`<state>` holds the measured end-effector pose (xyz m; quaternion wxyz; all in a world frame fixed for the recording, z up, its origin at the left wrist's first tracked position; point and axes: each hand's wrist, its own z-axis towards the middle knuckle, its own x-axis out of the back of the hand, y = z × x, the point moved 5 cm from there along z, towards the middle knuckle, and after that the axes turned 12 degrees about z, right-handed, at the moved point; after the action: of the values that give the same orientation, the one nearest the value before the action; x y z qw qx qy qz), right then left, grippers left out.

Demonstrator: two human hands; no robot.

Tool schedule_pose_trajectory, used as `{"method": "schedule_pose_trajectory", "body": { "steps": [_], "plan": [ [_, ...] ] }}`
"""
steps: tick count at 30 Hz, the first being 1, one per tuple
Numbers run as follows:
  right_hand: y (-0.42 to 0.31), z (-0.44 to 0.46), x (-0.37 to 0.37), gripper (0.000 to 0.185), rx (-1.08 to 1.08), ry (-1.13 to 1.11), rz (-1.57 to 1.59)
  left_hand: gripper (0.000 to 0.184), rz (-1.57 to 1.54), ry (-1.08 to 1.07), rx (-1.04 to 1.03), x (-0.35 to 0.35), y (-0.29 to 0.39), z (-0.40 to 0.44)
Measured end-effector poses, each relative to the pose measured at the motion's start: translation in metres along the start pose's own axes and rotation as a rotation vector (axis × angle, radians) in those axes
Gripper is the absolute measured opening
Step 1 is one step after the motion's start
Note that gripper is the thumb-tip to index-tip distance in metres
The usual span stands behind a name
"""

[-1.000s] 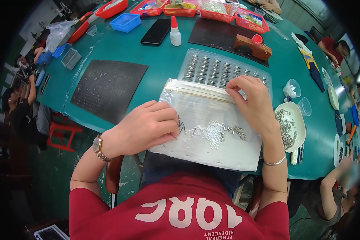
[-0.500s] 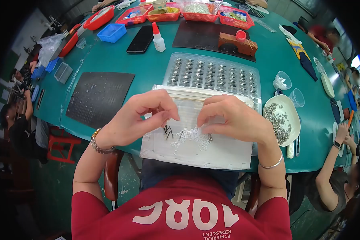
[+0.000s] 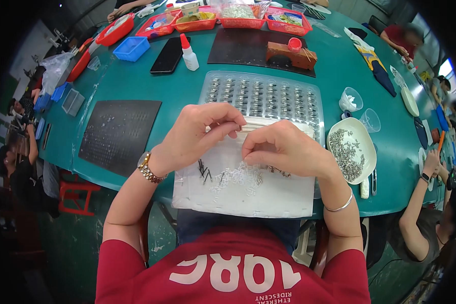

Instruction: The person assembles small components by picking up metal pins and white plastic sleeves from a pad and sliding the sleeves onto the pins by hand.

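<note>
Fingertip work is apparently proceeding over a flat white board [image 3: 276, 202].
The left hand [image 3: 200, 130] and right hand [image 3: 289, 152] are each pressing fingertips together, contents unclear; tiny translucent tubes [image 3: 242, 178] are lying at the right's six o'clock; next move seemingly needing steadiness.

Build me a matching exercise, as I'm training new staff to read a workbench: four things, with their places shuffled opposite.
Things:
1. Small white pieces
2. Clear tray
3. Cream dish
4. Red-capped bottle

Places:
A. At the pale board's far edge, holding rows of metal parts
B. Standing beside the black phone
C. Scattered on the pale board
D. Right of the board, holding loose silvery bits

Pairs: 1-C, 2-A, 3-D, 4-B
</note>
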<state>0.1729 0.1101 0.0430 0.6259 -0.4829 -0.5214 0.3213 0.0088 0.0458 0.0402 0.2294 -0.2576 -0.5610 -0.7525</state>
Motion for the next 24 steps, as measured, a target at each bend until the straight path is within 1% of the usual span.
{"method": "schedule_pose_trajectory", "body": {
  "steps": [4,8,11,13,14,17,19,22,24],
  "plan": [
    [0.009,0.002,0.003,0.010,-0.042,0.013,0.088,0.010,-0.065,0.085,0.051,-0.006,-0.011,-0.004],
    [0.015,0.003,0.004,0.011,-0.085,0.035,0.189,0.008,-0.109,0.135,0.055,-0.006,-0.023,-0.010],
    [0.019,0.005,0.006,0.011,-0.060,0.095,0.203,0.008,-0.165,0.193,0.032,-0.004,-0.026,-0.014],
    [0.026,0.008,0.006,0.012,-0.022,0.164,0.309,0.009,-0.176,0.215,0.026,-0.002,-0.022,-0.015],
    [0.028,0.009,0.006,0.013,-0.002,0.197,0.361,0.009,-0.188,0.199,0.035,-0.002,-0.022,-0.016],
    [0.029,0.010,0.010,0.012,-0.040,0.210,0.475,0.009,-0.224,0.143,0.043,-0.003,-0.023,-0.017],
    [0.029,0.010,0.011,0.011,-0.042,0.211,0.511,0.008,-0.246,0.101,0.024,-0.007,-0.024,-0.015],
    [0.029,0.010,0.011,0.010,-0.029,0.223,0.538,0.007,-0.263,0.035,0.121,-0.011,-0.026,-0.016],
    [0.030,0.010,0.011,0.010,-0.014,0.242,0.538,0.007,-0.228,0.026,0.122,-0.013,-0.025,-0.016]
  ]
}}
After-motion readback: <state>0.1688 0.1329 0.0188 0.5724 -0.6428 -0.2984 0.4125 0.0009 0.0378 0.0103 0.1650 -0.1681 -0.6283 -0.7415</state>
